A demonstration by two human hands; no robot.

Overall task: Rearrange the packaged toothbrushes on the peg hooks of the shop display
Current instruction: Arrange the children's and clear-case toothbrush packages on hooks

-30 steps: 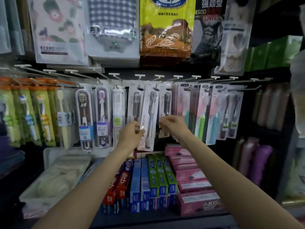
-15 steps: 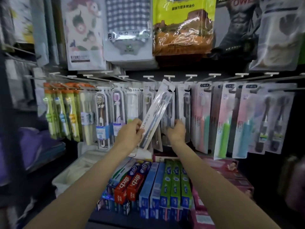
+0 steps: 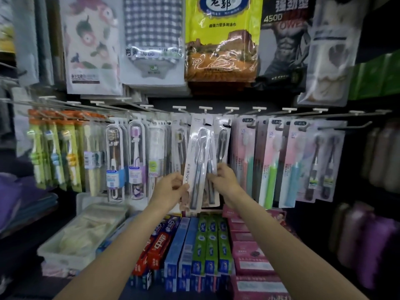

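Since half a second ago the grey toothbrush pack (image 3: pixel 200 163) has swung nearly upright, pinched by the left hand (image 3: pixel 171 188) while the right hand (image 3: pixel 225 178) grips its neighbours, so rehanging seems underway, needing its hole aligned with the peg hook (image 3: pixel 204 109).

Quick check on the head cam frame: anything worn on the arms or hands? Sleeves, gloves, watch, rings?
Nothing worn that shows. Both forearms are bare from the bottom edge of the frame up to the wrists: no sleeves or cuffs in view. The left hand and the right hand have no gloves, and no watch, bracelet or band shows at either wrist. No rings are visible, though the fingers are partly hidden and slightly blurred.
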